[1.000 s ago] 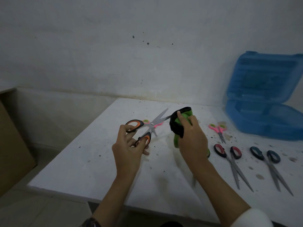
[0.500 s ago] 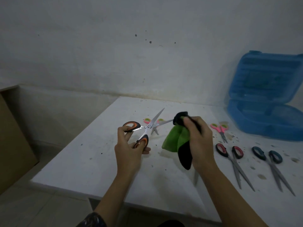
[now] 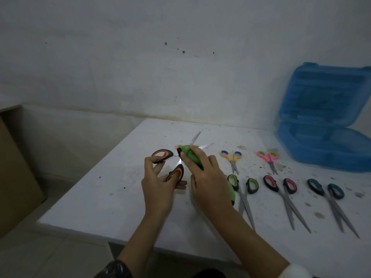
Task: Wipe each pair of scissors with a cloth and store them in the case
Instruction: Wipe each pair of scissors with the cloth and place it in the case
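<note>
A person's left hand grips the orange-handled scissors by both loops above the white desk. It spreads them so the blades splay apart, apparently to bare each edge to the green cloth, which the right hand pinches around the metal near the pivot. Both blade tips poke out on the far side. To the right lie five more pairs, seemingly queued for wiping: yellow-handled scissors and pink-handled scissors farther off, then green-handled scissors, red-handled scissors and teal-handled scissors nearer. The blue case sits open at the far right, lid raised, likely ready for cleaned pairs.
</note>
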